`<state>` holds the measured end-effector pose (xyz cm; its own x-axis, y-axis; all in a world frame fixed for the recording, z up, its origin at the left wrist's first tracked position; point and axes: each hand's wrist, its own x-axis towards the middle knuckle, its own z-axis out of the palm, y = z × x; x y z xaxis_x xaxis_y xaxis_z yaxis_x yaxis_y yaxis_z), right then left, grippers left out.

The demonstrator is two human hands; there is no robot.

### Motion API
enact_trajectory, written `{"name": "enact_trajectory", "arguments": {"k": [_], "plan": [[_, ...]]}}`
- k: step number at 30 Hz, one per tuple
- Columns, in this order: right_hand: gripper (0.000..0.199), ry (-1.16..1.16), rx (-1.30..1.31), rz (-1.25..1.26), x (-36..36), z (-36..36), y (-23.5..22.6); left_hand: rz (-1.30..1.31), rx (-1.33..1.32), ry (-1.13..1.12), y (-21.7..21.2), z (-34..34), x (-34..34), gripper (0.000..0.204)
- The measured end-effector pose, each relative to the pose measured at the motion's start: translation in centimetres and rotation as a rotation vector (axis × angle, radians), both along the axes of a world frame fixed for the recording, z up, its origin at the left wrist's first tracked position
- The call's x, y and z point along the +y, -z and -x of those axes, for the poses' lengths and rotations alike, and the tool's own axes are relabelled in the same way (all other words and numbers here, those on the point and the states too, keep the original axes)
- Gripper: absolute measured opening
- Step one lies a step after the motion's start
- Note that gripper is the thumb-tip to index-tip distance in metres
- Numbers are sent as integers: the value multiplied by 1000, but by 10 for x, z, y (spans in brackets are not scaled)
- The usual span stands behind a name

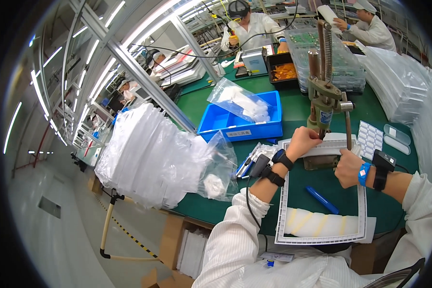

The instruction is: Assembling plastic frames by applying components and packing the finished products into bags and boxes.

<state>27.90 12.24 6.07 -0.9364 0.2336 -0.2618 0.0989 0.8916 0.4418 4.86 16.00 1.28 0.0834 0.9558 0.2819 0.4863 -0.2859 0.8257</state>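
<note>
One label (238,134) (dark characters) on blue bin (266,131); left hand (302,142) at press (323,91), right hand (348,169) curled at frame (317,241), holds unclear.

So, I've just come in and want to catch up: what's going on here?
A person is working at a green bench with a white frame and a hand press. Their left hand is at the frame's far side, fingertips close under the press head. Their right hand is by the lower end of the press lever; whether it holds the lever or the frame is unclear. A blue pen lies inside the frame's opening.
</note>
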Motion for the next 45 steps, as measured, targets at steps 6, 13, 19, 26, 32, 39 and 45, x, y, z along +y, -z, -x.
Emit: {"name": "enact_trajectory", "arguments": {"k": [6,13,19,26,32,39,45], "plan": [[16,-13,51,16,0,0,-2,32,77,-14,-1,3,-1,30],[16,-35,71,31,-3,-3,-13,32,72,-24,-3,1,-1,30],[14,-111,316,440,-15,-23,-100,-29,52,-4,1,-6,2,28],[16,133,1528,1183,75,3,-171,-84,65,1,9,6,-4,22],[33,343,1689,912,251,27,-124,-129,105,44,0,-11,1,21],[36,415,1742,891,239,45,-110,-123,158,-3,6,1,0,18],[25,611,1381,617,74,-29,-90,-129,165,-24,4,1,-6,18]]}}
